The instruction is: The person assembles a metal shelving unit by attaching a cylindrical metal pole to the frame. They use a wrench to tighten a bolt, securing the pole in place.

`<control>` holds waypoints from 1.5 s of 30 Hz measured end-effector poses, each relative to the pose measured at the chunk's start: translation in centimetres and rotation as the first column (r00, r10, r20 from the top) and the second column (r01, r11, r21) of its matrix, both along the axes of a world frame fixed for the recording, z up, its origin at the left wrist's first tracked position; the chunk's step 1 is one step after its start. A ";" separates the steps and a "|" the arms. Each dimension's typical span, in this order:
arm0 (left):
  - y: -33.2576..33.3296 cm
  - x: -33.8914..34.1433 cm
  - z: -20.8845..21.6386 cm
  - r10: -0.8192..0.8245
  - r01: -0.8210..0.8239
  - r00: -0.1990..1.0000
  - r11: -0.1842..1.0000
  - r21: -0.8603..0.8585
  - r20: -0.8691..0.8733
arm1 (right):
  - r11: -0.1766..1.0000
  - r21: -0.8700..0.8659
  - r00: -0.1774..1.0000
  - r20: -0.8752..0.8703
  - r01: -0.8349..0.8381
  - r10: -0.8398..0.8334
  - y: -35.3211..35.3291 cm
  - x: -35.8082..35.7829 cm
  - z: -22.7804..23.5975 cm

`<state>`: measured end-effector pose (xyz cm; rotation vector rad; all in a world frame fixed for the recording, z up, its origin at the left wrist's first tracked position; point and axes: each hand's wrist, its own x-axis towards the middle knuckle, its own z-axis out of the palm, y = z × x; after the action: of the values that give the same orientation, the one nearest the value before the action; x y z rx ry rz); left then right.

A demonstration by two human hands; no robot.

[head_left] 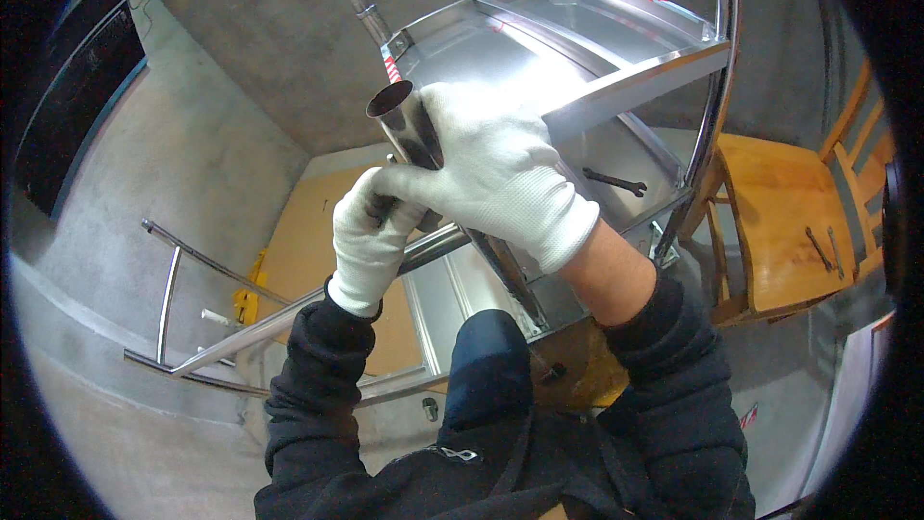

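Observation:
Both my hands wear white knit gloves. My right hand is wrapped round an upright shiny metal tube, whose hollow top end faces up. Just below and left of it, my left hand is closed against the same tube, its fingertips pressed together. What those fingers pinch, if anything, is hidden. The tube belongs to a frame of bright metal legs and rails with a flat metal panel behind my hands. A dark open-ended wrench lies on the lower metal surface right of my right hand.
At the right stands a wooden chair with two slim metal tools on its seat. A tubular metal frame end sticks out to the left, near a yellow object. Brown cardboard lies beneath. A small metal cylinder is by my leg.

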<state>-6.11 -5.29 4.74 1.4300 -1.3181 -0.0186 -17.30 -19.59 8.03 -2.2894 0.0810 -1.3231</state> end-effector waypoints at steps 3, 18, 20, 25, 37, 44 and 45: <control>0.2 0.4 -0.3 0.027 -0.027 1.000 1.000 -0.004 0.011 | 0.994 -0.072 0.992 0.090 -0.086 0.092 -1.0 -0.7 -0.8; 0.0 -0.3 1.3 -0.049 0.075 0.946 0.995 0.070 -0.321 | 0.959 -0.221 0.982 0.098 0.180 -0.162 -0.2 -0.3 -3.5; -0.1 -0.3 1.5 -0.072 0.103 0.936 0.992 0.074 -0.345 | 0.961 -0.210 0.980 0.119 0.180 -0.157 -0.2 -0.2 -3.5; 0.2 0.3 2.2 -0.101 0.150 0.935 0.981 0.122 -0.340 | 0.965 -0.178 0.973 0.161 0.191 -0.163 0.1 0.3 -3.4; 0.4 -0.9 2.7 0.111 -0.112 0.994 0.985 0.129 0.015 | 0.967 -0.131 0.964 0.186 0.217 -0.191 0.6 0.3 -3.0; 0.5 -1.1 8.8 0.084 -0.147 0.023 0.986 -0.080 0.996 | 0.983 -0.083 0.982 0.111 0.164 -0.155 0.8 0.2 -3.1; 0.3 -0.9 9.3 0.020 -0.132 0.001 0.991 -0.019 1.000 | 0.980 -0.090 0.980 0.102 0.180 -0.170 0.9 0.3 -3.0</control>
<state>-7.05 -5.02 14.00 1.5507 -2.4176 1.3700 -17.05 -18.68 5.01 -2.3427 0.1935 -1.5541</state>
